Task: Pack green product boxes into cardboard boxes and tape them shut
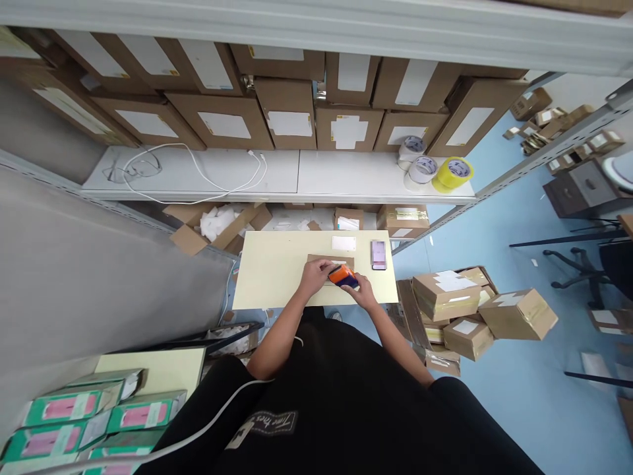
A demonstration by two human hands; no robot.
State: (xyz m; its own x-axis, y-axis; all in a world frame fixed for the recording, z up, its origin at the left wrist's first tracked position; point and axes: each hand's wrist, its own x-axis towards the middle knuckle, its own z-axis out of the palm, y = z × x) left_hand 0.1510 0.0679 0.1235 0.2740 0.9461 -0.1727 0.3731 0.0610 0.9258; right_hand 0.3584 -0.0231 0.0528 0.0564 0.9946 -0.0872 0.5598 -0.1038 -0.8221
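A small orange and dark blue box [343, 276] is held tilted between my two hands over the pale yellow table. My left hand [315, 274] grips its left end, fingers closed at the upper corner. At the opposite end, my right hand [364, 292] pinches the lower right corner. Partly hidden beneath the hands lies a flat brown cardboard piece or package [316, 258] with a white patch on it. A white label sheet [343, 243] rests just behind, and a phone [378, 254] with a lit screen lies to the right.
Beyond the table [267, 277] stands a shelf [222, 165] with cardboard boxes, a white cable [198, 170] and tape rolls [453, 173]. An open carton [217, 224] sits at the back left. Stacked parcels [448, 297] occupy the floor at right; green boxes [64, 408] sit lower left.
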